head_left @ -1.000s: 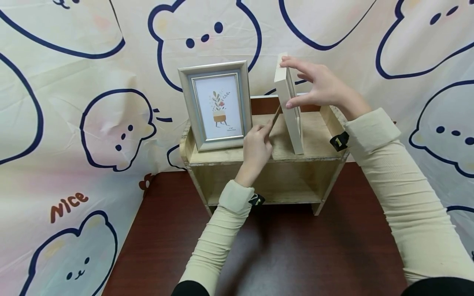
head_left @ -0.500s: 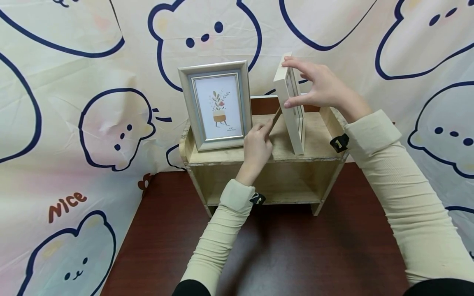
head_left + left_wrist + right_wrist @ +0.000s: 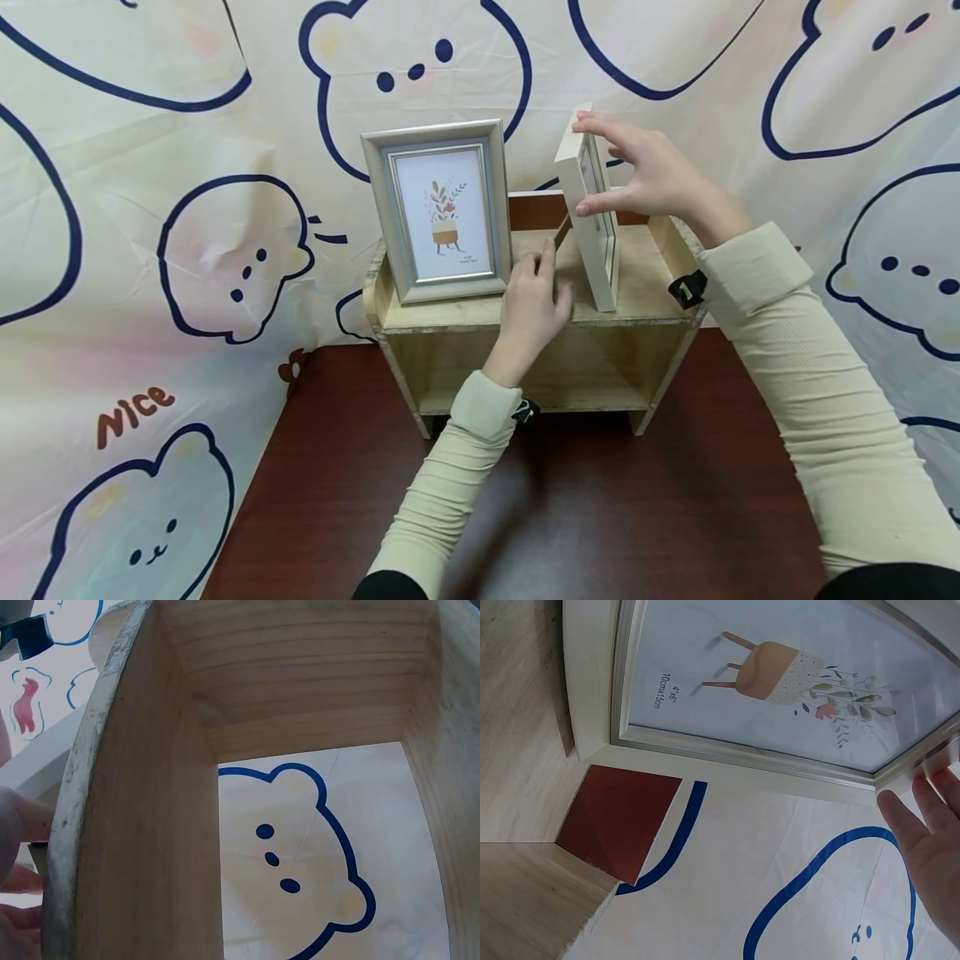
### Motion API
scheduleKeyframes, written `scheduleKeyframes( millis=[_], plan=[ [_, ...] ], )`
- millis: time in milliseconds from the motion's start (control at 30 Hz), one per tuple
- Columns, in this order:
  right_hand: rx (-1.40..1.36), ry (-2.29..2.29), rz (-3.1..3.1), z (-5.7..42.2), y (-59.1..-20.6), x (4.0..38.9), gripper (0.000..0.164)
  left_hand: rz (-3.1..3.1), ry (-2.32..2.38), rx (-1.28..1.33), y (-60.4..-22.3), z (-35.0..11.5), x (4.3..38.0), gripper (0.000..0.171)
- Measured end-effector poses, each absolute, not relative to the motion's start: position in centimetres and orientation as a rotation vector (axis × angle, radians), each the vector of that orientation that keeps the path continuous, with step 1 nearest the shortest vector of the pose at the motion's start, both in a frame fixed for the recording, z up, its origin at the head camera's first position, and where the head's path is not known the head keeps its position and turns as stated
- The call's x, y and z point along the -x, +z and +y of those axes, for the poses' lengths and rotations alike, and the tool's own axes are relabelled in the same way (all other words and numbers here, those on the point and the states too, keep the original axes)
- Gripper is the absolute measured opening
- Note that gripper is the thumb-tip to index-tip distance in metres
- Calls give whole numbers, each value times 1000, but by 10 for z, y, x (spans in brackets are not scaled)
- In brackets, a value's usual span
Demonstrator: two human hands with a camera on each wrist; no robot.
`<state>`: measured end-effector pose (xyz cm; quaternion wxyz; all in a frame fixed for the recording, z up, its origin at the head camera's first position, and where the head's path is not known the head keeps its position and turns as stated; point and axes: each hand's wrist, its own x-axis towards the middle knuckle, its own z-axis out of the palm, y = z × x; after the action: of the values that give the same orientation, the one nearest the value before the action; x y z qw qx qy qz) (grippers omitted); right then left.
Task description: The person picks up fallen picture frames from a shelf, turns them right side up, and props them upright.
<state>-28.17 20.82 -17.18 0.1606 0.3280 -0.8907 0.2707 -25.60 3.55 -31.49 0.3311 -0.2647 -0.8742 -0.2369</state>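
Note:
A white photo frame (image 3: 592, 242) stands almost edge-on on the top board of a small wooden shelf (image 3: 442, 317). The right hand (image 3: 652, 175) holds it by its upper part, thumb on the near edge and fingers at the top. In the right wrist view the photo frame (image 3: 592, 697) shows its plant print, with the right hand's fingertips at its edge. A brown support leg (image 3: 562, 231) sticks out behind the frame. The left hand (image 3: 534, 308) has its index finger at that leg and its thumb apart. In the left wrist view, part of the left hand (image 3: 19, 832) shows beside a shelf board.
A silver-and-blue photo frame (image 3: 388, 225) stands upright on the shelf's left, close to the left hand. The shelf's raised right side (image 3: 675, 242) is near the right wrist. Below lies a dark red-brown table (image 3: 600, 517); a bear-printed cloth (image 3: 247, 150) hangs behind.
The left thumb has come away from the support leg, and the left hand has shifted slightly right. The white frame has turned a little, showing more of its front. The right hand still holds it.

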Motion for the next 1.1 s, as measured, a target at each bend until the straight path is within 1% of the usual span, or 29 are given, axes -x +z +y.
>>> scheduleKeyframes(
  millis=[167, 367, 433, 767, 1100],
  plan=[
    [-930, 778, -2552, 208, -171, 282, 85, -2358, -681, 694, -313, 34, 255, 63],
    [-930, 781, -2561, 208, -171, 281, 84, -2460, -660, 672, -308, 35, 251, 84],
    [-931, 784, -2563, 208, -171, 281, 84, -2434, -631, 664, -309, 36, 252, 88],
    [-924, 768, -2550, 207, -172, 280, 83, -2357, -618, 603, -312, 41, 255, 84],
    [-825, 641, -2532, 206, -173, 281, 83, -2452, -705, 662, -307, 38, 263, 86]
  ],
)
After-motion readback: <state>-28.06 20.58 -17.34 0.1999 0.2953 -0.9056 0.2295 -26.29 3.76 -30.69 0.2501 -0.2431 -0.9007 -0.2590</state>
